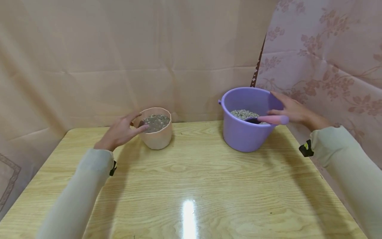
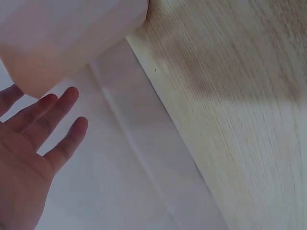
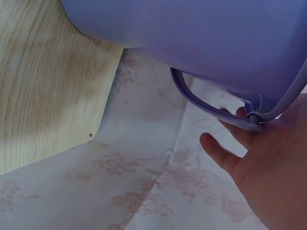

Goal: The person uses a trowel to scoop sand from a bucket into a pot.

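Observation:
My left hand [image 1: 120, 132] is at the left side of a peach pot [image 1: 158, 141] filled with grey, gravelly material [image 1: 156, 123]. Its thumb lies over the rim, and the left wrist view shows loosely spread fingers [image 2: 67, 141] beside the pot's wall. My right hand [image 1: 290, 108] is at the right rim of a purple bucket [image 1: 243, 136], fingers spread, near the bucket's handle [image 3: 206, 106]. Coarse gravel [image 1: 243, 114] is inside the bucket. A small trowel with a pink handle [image 1: 273, 119] and dark blade leans on the bucket's front rim, near my right thumb.
Both containers stand near the back edge of a light wood-grain table [image 1: 179, 176]. A beige cloth [image 1: 119, 59] hangs behind it, and a floral cloth [image 1: 334, 59] hangs at the right. A few dark specks dot the tabletop.

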{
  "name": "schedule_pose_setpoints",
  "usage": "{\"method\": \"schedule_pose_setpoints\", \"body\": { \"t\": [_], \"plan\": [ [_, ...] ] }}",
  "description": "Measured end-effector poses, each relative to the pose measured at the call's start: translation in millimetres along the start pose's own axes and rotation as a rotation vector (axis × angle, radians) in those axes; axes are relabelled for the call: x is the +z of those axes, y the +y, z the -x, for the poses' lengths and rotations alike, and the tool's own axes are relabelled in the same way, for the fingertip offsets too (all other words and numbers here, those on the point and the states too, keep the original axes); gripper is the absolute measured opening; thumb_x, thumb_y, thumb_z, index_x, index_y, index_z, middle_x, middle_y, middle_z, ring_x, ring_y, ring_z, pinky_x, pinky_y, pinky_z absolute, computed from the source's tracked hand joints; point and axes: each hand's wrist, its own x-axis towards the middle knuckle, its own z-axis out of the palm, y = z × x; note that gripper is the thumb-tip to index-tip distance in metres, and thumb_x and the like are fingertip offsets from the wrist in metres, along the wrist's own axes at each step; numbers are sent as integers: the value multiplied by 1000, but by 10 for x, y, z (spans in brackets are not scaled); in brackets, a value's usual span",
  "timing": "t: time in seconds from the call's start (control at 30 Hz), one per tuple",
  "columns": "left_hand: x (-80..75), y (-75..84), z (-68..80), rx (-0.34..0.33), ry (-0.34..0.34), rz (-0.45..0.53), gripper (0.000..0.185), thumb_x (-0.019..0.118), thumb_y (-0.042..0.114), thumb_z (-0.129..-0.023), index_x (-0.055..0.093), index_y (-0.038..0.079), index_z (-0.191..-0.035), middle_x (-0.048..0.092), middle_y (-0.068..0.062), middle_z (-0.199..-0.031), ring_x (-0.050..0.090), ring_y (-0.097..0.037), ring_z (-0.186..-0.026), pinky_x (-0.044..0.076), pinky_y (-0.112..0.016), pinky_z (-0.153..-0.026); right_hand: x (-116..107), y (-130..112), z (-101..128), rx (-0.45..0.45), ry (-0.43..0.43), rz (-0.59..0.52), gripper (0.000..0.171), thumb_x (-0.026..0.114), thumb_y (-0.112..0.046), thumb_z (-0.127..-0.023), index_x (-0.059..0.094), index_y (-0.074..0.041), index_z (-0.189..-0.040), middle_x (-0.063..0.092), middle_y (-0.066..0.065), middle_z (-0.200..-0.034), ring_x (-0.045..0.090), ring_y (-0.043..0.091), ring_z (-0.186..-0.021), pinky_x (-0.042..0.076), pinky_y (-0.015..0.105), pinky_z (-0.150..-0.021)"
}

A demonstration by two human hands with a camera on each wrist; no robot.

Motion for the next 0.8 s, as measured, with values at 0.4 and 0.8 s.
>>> {"method": "schedule_pose_setpoints", "body": {
  "t": [0.4, 0.8],
  "plan": [
    [121, -43, 9, 9, 27, 65, 88, 66, 63, -86, 35, 20, -156, 38, -12, -156, 37, -38, -140, 32, -65, -106, 4, 12, 66, 11, -7, -47, 89, 61, -25, -96, 2, -8, -160, 5, 31, -161, 9, 56, -143, 14, 73, -108],
    [193, -52, 47, 2, 70, 148, 92, 68, 66, -83, 37, 19, -155, 37, -11, -156, 37, -37, -140, 35, -65, -105, 60, -32, 132, 85, 8, -136, 113, 78, -49, -83, 0, -27, -161, -2, 11, -166, 38, 46, -138, 19, 69, -110]
  ]
}}
